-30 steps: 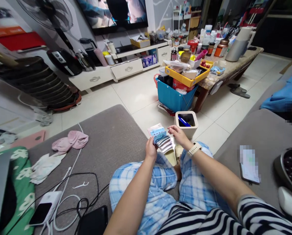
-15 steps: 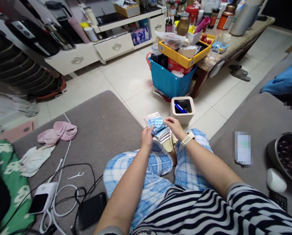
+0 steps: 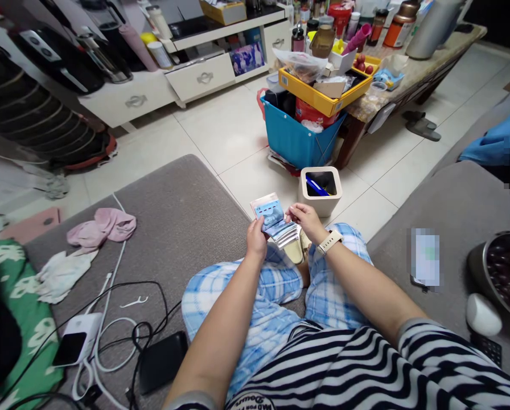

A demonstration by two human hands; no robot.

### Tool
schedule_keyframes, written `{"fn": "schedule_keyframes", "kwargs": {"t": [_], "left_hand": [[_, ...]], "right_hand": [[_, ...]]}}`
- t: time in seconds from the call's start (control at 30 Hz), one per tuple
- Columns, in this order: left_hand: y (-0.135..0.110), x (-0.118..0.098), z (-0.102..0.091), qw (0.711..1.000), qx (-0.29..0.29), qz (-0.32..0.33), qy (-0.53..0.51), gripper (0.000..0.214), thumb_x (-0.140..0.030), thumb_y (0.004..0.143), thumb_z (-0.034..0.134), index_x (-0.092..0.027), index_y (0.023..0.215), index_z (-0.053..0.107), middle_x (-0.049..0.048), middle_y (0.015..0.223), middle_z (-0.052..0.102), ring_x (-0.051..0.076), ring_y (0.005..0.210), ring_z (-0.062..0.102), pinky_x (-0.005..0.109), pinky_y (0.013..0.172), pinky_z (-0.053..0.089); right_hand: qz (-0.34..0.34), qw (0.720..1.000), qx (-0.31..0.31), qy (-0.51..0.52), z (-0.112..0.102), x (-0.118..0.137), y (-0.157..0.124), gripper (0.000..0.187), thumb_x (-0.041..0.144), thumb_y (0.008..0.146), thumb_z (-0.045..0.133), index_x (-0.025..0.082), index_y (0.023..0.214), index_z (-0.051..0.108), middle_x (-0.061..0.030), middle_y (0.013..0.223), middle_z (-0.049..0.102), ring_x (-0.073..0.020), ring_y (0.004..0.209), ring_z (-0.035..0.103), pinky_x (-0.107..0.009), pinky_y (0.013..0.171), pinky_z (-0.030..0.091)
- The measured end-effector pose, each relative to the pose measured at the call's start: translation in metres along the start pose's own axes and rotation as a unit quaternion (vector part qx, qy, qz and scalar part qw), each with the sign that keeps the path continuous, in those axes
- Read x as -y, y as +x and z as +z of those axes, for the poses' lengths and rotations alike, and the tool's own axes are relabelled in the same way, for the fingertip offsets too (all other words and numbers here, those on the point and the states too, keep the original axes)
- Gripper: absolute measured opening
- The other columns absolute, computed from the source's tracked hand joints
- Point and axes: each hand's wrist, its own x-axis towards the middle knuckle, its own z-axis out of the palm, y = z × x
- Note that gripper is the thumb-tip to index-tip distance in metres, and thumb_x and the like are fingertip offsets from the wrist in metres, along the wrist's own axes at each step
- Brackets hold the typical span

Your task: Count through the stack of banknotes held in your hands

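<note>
My left hand is closed round the left side of a stack of printed cards or papers, thumb on top. The uppermost piece is blue with a dark dashed line, and a pale pinkish one shows behind it. Lower down, the stack's edges fan out in white and blue layers. Close by the stack's right edge, my right hand has its fingers drawn together in a pinch; what they hold, if anything, is too small to make out. A pale watch sits on the right wrist.
Beyond my hands a beige bin stands on the tiled floor, before a blue basket topped by a yellow box. Cables and a black case lie left on the grey seat. At right sit a phone and a metal bowl.
My right fingers have come away from the top blue piece, which they were touching at its right corner. More of its printed face now shows. The left hand keeps its hold.
</note>
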Motion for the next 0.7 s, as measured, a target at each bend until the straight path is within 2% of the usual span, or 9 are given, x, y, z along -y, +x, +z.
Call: {"fn": "schedule_keyframes", "kwargs": {"t": [0.07,0.17,0.37,0.5,0.7], "left_hand": [[-0.0001,0.0003,0.0004,1.000,0.002,-0.001,-0.003,0.034,-0.043,0.062,0.079,-0.016,0.080,0.067,0.0037,0.077,0.070,0.021,0.078,0.068,0.034,0.075,0.053],[-0.0005,0.0007,0.0005,1.000,0.007,-0.005,-0.001,0.033,-0.039,0.059,0.081,-0.016,0.079,0.068,0.0032,0.074,0.070,0.021,0.076,0.068,0.033,0.075,0.053],[-0.0032,-0.0007,0.0003,1.000,0.024,-0.014,0.010,0.035,-0.034,0.056,0.083,-0.015,0.082,0.070,0.0044,0.077,0.071,0.022,0.080,0.069,0.032,0.076,0.052],[-0.0061,-0.0026,0.0015,0.999,0.031,-0.016,0.014,0.037,-0.035,0.056,0.084,-0.015,0.084,0.070,0.0059,0.078,0.071,0.023,0.083,0.069,0.033,0.077,0.052],[-0.0048,-0.0013,0.0019,1.000,0.026,-0.011,0.008,0.036,-0.041,0.059,0.082,-0.016,0.081,0.069,0.0042,0.075,0.070,0.021,0.078,0.068,0.033,0.074,0.053]], "right_hand": [[0.012,1.000,0.013,0.000,0.0001,-0.0012,0.0008,0.046,0.065,0.071,0.066,0.019,0.071,0.061,0.0001,0.056,0.059,-0.0124,0.053,0.048,-0.028,0.054,0.034],[0.012,1.000,-0.007,-0.005,0.0011,-0.0016,0.0016,0.043,0.060,0.063,0.075,0.021,0.071,0.056,0.0035,0.054,0.056,-0.0122,0.053,0.047,-0.027,0.055,0.036],[-0.010,0.999,-0.029,0.007,0.0022,0.0007,0.0017,0.040,0.048,0.057,0.081,0.020,0.071,0.057,0.0025,0.068,0.058,-0.0133,0.065,0.051,-0.028,0.065,0.041],[-0.001,1.000,-0.023,0.000,0.0016,0.0006,0.0015,0.040,0.050,0.057,0.080,0.020,0.065,0.056,0.0035,0.063,0.054,-0.0121,0.062,0.047,-0.028,0.062,0.038],[-0.005,1.000,-0.028,-0.005,0.0019,0.0013,0.0012,0.042,0.053,0.056,0.080,0.020,0.066,0.056,0.0039,0.062,0.054,-0.0124,0.061,0.046,-0.028,0.061,0.038]]}}
